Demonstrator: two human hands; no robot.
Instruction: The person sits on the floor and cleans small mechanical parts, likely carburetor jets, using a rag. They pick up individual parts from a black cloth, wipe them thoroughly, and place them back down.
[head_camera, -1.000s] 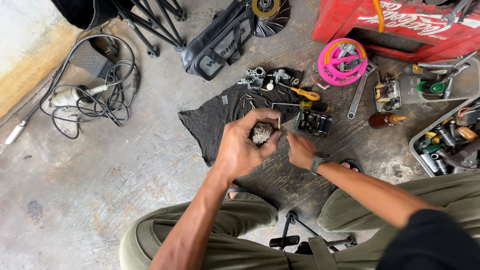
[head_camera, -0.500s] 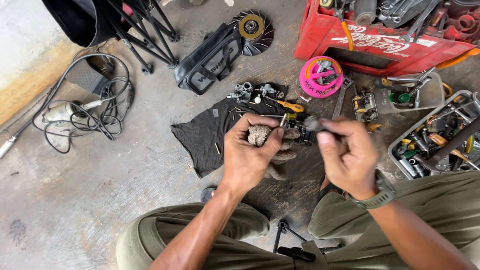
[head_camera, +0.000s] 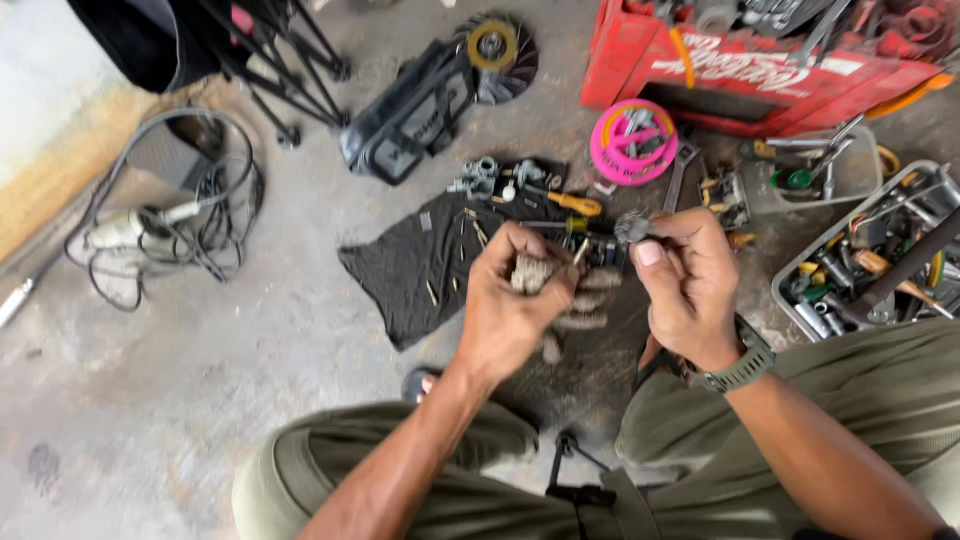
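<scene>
Gripping a grey knitted glove (head_camera: 560, 300), the left hand (head_camera: 510, 310) has its fingers closed round the bunched cloth, whose loose finger-ends hang out just right of and below the fist. A small brass part (head_camera: 580, 250) sticks up from between the left fingertips; what exactly it is I cannot tell. The right hand (head_camera: 690, 285) is near, just right of the left, its fingers pinched shut on a small dark grey metal part (head_camera: 632, 228) that shows above the thumb. The two hands are apart, with the glove's ends between them. A watch (head_camera: 745, 368) sits on the right wrist.

Beyond the left fingers a black rag (head_camera: 420, 275) lies on the concrete floor (head_camera: 200, 380), strewn with small brass pieces and, at its far edge, grey metal castings (head_camera: 485, 180). An orange-handled screwdriver (head_camera: 575, 203) lies just beyond the gap between the hands. Farther off, beyond the right fingers, are a pink round lid (head_camera: 632, 145), a spanner (head_camera: 678, 172) and a red crate (head_camera: 760, 70). Right of the right hand a grey tray (head_camera: 790, 285) holds mixed tools. Well to the left of the left hand a coiled cable (head_camera: 200, 240) lies beside a black bag (head_camera: 410, 110). Olive trousers (head_camera: 880, 400) fill the near edge.
</scene>
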